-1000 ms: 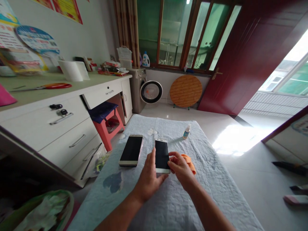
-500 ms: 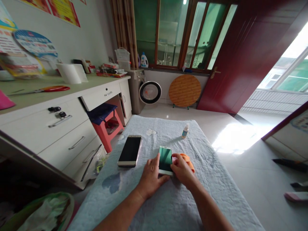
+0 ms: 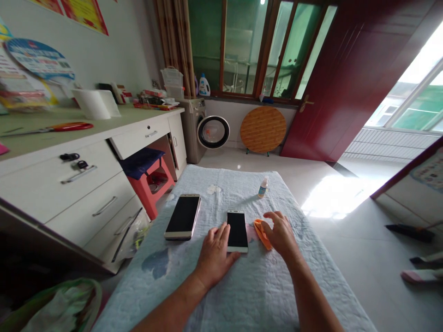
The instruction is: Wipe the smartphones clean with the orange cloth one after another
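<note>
A white phone with a dark screen (image 3: 237, 230) lies on the pale blue cloth (image 3: 277, 290). Against its left side and lower edge rests my left hand (image 3: 215, 253), thumb spread from the fingers. My right hand (image 3: 282, 234) is over the orange cloth (image 3: 262, 233), right of the phone, its thumb and fingers apart; whether it touches the orange cloth is hard to tell. A larger gold-edged phone (image 3: 183, 216) lies to the left. Beyond the hands a small spray bottle (image 3: 263, 188) stands upright.
At the left is a desk (image 3: 138, 121) with drawers, a paper roll and red scissors (image 3: 72, 126). A red stool (image 3: 147, 184) stands beside the covered surface. Further back are a washing machine (image 3: 190, 133), a round wooden tabletop (image 3: 263, 129) and a red door (image 3: 332, 92).
My right hand has left the phone and moved right to the orange cloth, its fingers opening. The phone's screen has gone from green to black. My left hand stays at the phone.
</note>
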`<move>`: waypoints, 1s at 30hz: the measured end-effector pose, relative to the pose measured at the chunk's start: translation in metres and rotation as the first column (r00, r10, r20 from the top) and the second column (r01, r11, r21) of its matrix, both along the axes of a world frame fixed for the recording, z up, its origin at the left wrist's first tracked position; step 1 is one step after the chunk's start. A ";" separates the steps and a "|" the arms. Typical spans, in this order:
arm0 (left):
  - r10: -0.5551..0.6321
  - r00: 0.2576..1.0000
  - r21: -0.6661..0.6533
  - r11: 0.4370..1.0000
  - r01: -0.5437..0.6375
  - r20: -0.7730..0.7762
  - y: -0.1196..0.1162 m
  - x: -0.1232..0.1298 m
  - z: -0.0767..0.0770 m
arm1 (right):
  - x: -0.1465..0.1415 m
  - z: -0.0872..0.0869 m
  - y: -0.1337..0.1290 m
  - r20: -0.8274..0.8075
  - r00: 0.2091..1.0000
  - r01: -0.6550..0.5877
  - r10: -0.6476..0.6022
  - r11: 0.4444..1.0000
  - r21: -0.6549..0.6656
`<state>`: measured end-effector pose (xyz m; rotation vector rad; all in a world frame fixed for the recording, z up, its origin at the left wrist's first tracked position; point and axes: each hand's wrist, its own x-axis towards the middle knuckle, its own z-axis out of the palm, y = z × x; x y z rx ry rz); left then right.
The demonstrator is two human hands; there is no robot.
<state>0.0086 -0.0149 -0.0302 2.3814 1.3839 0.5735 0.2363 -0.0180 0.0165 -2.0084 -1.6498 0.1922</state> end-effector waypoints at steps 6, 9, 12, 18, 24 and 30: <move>0.002 0.998 -0.094 0.996 -0.007 -0.057 0.001 0.003 0.019 | 0.001 -0.010 -0.002 -0.005 0.993 -0.120 0.121 0.976 -0.179; 0.009 0.997 -0.133 0.991 -0.019 -0.073 0.002 0.008 0.026 | 0.000 -0.011 0.000 -0.021 0.983 -0.182 0.181 0.965 -0.191; 0.053 0.997 -0.091 0.994 -0.058 -0.049 0.002 0.014 0.025 | 0.001 -0.012 0.003 -0.038 0.983 -0.183 0.179 0.969 -0.168; 0.083 0.996 -0.043 0.996 -0.083 -0.012 0.000 0.018 0.015 | -0.005 -0.013 0.006 -0.306 0.946 -0.133 0.107 0.989 -0.066; 0.041 0.999 0.024 0.999 -0.042 0.017 -0.002 0.015 0.010 | -0.025 -0.020 0.008 -0.265 0.932 -0.214 0.246 0.966 0.145; -0.004 0.999 0.042 0.999 0.002 0.051 0.000 0.011 0.010 | -0.034 -0.030 0.010 -0.190 0.942 -0.254 0.277 0.958 0.136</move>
